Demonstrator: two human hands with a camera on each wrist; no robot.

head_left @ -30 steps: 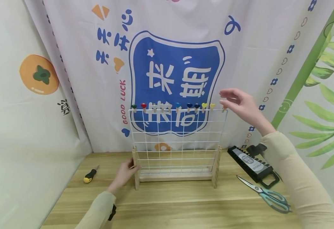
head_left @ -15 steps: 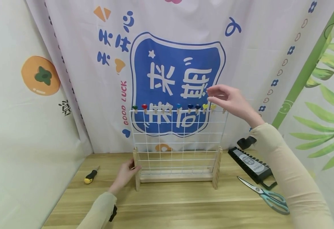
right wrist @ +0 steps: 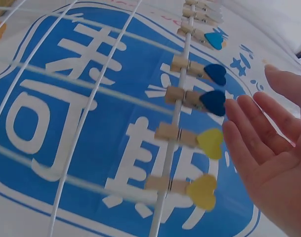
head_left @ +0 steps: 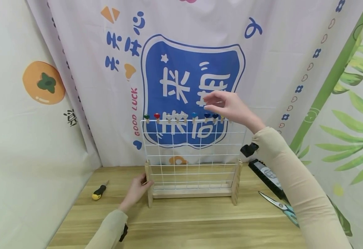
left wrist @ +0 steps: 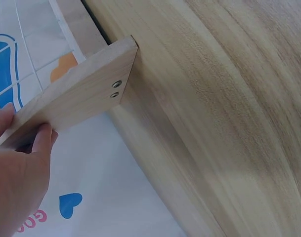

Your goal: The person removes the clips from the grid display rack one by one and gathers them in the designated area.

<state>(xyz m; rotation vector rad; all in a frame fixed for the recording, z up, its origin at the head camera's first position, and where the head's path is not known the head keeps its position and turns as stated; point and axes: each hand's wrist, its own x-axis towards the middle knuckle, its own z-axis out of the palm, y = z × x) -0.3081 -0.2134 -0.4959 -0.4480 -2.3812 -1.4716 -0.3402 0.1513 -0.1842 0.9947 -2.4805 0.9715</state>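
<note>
Head cam, from my remote seat: white wire grid rack w/ pale wooden posts (head_left: 187,165) stands upright on the woodgrain desk (head_left: 181,224), near the blue-printed white curtain (head_left: 271,69). My L hand (head_left: 134,190) pinches the rack's L wooden post (left wrist: 91,84) betw. thumb & fingers. My R hand (head_left: 228,106) hovers over the top wire, R of centre; fingers loosely extended, thumb apart. R wrist cam: fingertips just beside a dark blue heart-topped wooden clothespin (right wrist: 213,102); can't tell if touching. Yellow heart-topped pin (right wrist: 210,143) clipped next to it. Yellow-black screwdriver (head_left: 98,192) far L; teal-handled scissors (head_left: 276,203) R, partly behind beige sleeve (head_left: 302,180).
</note>
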